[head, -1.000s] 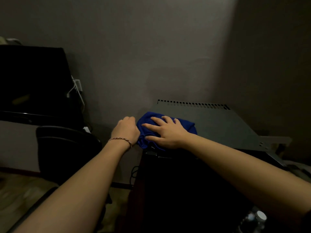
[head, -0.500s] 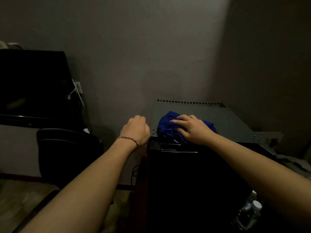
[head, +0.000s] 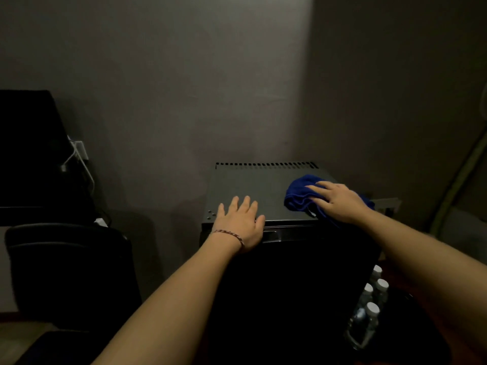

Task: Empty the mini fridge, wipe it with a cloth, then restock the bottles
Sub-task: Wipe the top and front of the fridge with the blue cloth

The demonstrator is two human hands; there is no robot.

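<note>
The black mini fridge (head: pixel 266 188) stands against the wall, and I look down on its grey top with a row of vent slots at the back. A blue cloth (head: pixel 299 197) lies bunched at the top's right side. My right hand (head: pixel 336 201) presses flat on the cloth with straight fingers. My left hand (head: pixel 241 222) rests flat on the top's front left corner, fingers spread. Several clear water bottles (head: pixel 369 309) with white caps stand low to the right of the fridge.
A black chair (head: pixel 66 267) stands to the left of the fridge. Behind it a dark screen (head: pixel 26 154) sits beside a wall socket with white cables (head: pixel 77 156). The room is dim, and a wall corner rises behind the fridge.
My right hand has slid the blue cloth from the top's left front across to its right side. My left hand has moved from beside the fridge onto its front left corner and spread flat.
</note>
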